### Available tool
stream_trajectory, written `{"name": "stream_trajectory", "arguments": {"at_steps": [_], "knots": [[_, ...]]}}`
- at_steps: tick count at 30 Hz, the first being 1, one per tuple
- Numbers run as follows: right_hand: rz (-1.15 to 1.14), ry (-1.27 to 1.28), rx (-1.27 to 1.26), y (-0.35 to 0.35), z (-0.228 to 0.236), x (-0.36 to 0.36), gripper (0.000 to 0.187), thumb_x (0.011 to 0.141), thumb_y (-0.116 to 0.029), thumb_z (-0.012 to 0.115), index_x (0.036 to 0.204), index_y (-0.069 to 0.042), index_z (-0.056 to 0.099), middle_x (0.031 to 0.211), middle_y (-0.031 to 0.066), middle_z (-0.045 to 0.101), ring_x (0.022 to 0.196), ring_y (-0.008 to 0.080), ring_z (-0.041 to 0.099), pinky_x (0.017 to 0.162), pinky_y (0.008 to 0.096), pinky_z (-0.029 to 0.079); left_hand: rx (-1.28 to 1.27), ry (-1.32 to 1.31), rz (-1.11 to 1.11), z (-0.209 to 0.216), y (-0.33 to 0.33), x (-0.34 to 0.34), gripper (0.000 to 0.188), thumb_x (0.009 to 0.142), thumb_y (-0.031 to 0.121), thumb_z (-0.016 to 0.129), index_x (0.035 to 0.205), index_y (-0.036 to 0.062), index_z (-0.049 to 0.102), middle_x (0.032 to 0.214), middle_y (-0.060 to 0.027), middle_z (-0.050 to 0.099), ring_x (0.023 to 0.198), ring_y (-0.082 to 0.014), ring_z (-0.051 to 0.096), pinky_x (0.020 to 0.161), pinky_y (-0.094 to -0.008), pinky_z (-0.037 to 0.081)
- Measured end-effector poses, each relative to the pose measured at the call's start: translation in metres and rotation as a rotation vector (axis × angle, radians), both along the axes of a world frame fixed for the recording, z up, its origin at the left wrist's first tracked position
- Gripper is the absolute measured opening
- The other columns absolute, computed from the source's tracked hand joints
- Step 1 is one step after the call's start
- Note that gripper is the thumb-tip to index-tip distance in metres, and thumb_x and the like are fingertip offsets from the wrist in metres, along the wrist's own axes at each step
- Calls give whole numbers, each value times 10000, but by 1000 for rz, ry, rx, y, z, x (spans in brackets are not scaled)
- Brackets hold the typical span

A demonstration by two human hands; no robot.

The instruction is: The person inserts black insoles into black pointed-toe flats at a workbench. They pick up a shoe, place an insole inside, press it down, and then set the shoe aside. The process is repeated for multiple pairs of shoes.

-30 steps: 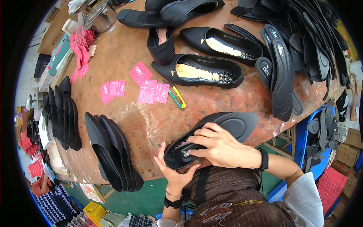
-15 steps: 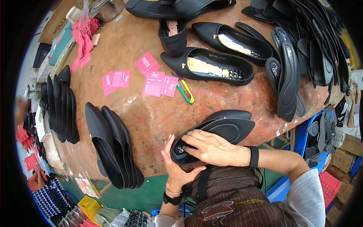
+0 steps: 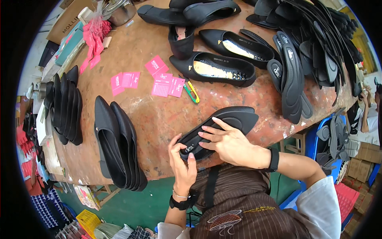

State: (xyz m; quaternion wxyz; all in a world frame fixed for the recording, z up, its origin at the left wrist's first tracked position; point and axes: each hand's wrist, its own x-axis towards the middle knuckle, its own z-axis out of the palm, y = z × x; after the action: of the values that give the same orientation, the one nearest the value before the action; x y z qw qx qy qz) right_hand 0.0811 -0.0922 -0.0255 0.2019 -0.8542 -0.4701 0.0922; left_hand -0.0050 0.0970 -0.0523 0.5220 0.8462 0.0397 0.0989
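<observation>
**Student:** Where does the black, pointed-toe flat shoe lie, and how is it held?

**Instructor:** At the near edge of the mottled red-brown tabletop. The left hand is closed around its heel, thumb on the near side. The right hand lies across it, fingers spread on the dark padded insole; whether its thumb grips is hidden.

**Student:** What could go wrong?

**Instructor:** The insole's heel end sits within the shoe, while its broad front pad lies over the toe, outside. Uneven finger pressure could skew or crease it; a loosened heel grip could let the shoe tip over the edge.

**Student:** And room for moving?

**Instructor:** Tabletop separates the shoe from the green-and-yellow thread snips beyond and the nested black pointed shoes at left. Toward the body, the edge allows little.
</observation>
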Motion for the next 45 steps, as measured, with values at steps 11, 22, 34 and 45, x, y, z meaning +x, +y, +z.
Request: {"name": "stream_trajectory", "arguments": {"at_steps": [11, 22, 34, 45], "knots": [[-909, 27, 357, -42, 46, 57, 518, 725, -101, 816, 1202, -37, 625, 1079, 141, 562, 1067, 306, 571, 923, 386, 469, 594, 304, -561, 67, -90, 0, 557, 815, 232, 742, 1281, -30, 585, 1579, -160, 308, 962, -381, 596, 793, -397, 556], [-600, 200, 129, -65, 44, -64, 337, 687, 19, 689, 996, -19, 559, 1322, 208, 587, 1302, 429, 494, 1137, 638, 239, 840, 249, -727, 44, -115, -14, 318, 708, 150, 708, 985, -7, 711, 1266, -218, 621, 717, -228, 635, 529, -280, 548], [-619, -75, -26, -33, 7, -19, 469, 793, 29, 532, 1243, 151, 484, 1196, 302, 550, 1187, 449, 527, 1163, 593, 245, 781, 196, -703, 41, -106, -7, 406, 706, 135, 697, 1074, -36, 684, 1332, -227, 596, 646, -184, 639, 505, -274, 541], [-567, -31, -46, -34, 7, -18, 715, 687, 100, 525, 1363, 212, 322, 1333, 404, 409, 1312, 525, 391, 1183, 616, 161, 709, 277, -743, 35, -105, -5, 463, 794, 280, 766, 1130, -24, 673, 1303, -244, 590, 742, -296, 693, 588, -362, 584]]}}
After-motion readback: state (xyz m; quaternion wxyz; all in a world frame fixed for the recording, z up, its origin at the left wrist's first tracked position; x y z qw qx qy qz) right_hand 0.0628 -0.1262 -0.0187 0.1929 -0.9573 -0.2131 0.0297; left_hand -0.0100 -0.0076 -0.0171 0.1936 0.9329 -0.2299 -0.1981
